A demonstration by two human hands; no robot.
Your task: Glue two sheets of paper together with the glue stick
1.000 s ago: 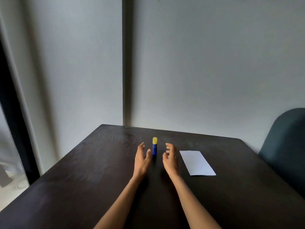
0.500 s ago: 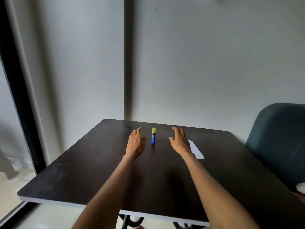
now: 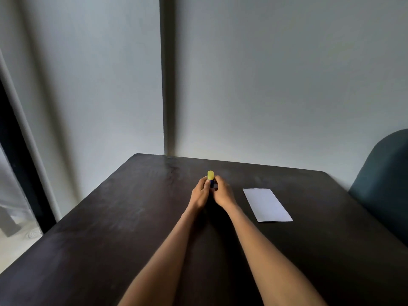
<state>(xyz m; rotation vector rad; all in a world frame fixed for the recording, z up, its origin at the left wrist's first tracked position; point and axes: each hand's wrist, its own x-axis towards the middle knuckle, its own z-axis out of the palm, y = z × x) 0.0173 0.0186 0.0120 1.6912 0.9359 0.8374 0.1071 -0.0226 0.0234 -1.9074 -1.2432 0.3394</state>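
— What does the glue stick (image 3: 210,178) look like?
— It is small and blue with a yellow cap, standing up near the far edge of the dark tabletop (image 3: 132,217).
— Who holds it?
— The left hand (image 3: 200,193) and right hand (image 3: 221,193) both curl around it. White paper (image 3: 267,205) lies flat toward the right edge.

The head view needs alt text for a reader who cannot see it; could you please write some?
Both hands, left hand and right hand, grip an upright glue stick with a yellow cap on a dark table. White paper lies flat to their right.
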